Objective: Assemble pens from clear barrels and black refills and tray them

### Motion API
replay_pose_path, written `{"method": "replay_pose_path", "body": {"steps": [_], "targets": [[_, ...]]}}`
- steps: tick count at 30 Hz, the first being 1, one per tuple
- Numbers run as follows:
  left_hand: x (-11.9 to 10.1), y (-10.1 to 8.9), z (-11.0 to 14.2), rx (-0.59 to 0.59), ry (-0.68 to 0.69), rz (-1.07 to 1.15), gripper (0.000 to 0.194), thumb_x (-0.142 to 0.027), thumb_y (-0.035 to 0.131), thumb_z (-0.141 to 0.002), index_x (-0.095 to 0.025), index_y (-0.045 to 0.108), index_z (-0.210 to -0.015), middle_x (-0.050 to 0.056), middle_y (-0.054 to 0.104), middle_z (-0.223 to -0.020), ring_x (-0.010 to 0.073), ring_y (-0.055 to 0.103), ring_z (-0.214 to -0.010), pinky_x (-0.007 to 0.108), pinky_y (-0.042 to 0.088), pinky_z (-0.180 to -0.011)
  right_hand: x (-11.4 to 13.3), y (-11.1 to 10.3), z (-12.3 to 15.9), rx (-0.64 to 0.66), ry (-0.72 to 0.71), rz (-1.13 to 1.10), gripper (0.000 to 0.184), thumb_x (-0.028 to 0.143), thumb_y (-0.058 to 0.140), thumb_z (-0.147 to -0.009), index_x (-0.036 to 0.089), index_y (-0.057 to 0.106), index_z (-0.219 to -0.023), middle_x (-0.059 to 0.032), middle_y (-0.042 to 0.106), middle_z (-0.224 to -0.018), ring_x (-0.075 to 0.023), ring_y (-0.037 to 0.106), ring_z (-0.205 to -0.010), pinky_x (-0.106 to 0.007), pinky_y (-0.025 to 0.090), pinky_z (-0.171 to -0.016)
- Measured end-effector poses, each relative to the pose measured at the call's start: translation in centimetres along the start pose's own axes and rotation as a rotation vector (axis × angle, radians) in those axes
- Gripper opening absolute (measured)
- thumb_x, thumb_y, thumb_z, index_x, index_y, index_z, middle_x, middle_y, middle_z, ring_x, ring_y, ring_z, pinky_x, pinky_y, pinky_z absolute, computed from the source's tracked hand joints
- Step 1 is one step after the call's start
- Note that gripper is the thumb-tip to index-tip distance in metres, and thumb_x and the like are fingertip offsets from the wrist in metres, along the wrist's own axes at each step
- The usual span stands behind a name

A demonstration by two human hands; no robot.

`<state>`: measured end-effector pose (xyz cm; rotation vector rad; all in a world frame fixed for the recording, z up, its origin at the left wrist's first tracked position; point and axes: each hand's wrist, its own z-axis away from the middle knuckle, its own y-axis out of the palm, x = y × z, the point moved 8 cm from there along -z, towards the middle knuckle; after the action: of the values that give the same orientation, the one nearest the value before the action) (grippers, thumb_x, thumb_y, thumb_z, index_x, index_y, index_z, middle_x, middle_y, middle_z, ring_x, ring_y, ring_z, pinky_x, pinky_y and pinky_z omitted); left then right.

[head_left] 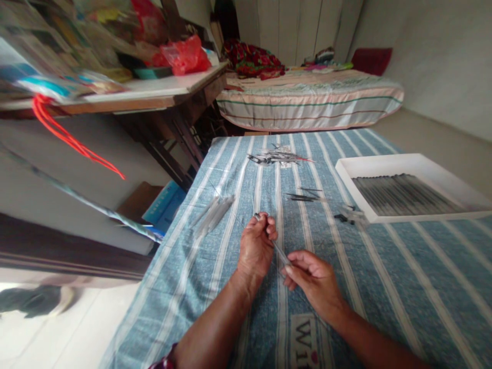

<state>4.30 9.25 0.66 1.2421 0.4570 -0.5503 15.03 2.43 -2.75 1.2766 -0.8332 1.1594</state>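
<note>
A slim grey pen (282,253) runs slantwise between my two hands above the striped tablecloth. My left hand (257,247) is closed round its upper, dark-tipped end. Lower down the barrel, my right hand (313,275) pinches it between thumb and fingers. To the left of my hands lies a blurred pile of pale, see-through tubes (216,214). A few thin dark sticks (302,197), perhaps refills, rest beyond my right hand. Small black and clear pieces (350,217) sit by the white box (426,219), which holds a row of dark-ended grey pens (403,196).
Farther back on the blue-and-white tablecloth (265,195) is a loose heap of dark slender parts (279,157). A cluttered desk (154,102) with a hanging red cord (77,141) stands at left. A bed (315,102) is behind the table.
</note>
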Motion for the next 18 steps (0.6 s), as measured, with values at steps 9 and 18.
{"method": "replay_pose_path", "body": {"steps": [9, 18], "targets": [[0.85, -0.38, -0.28, -0.059, 0.016, -0.049, 0.013, -0.011, 0.061, -0.071, -0.015, 0.050, -0.076, -0.006, 0.044, -0.060, 0.0015, 0.032, -0.042, 0.012, 0.025, -0.039, -0.22, 0.36, 0.12, 0.019, -0.053, 0.122, 0.013, 0.027, 0.056, -0.080, 0.019, 0.051, -0.090, 0.0042, 0.059, -0.058, -0.0109, 0.055, -0.052, -0.023, 0.045, -0.051], [0.66, 0.04, 0.03, -0.110, 0.103, -0.163, 0.013, -0.017, 0.062, -0.071, -0.016, 0.048, -0.073, -0.008, 0.043, -0.057, 0.0015, 0.030, -0.040, 0.013, 0.024, -0.039, -0.28, 0.54, -0.08, -0.019, -0.020, 0.111, 0.008, 0.024, 0.052, -0.078, 0.020, 0.047, -0.082, 0.0061, 0.054, -0.053, -0.0099, 0.050, -0.047, -0.021, 0.041, -0.047]]}}
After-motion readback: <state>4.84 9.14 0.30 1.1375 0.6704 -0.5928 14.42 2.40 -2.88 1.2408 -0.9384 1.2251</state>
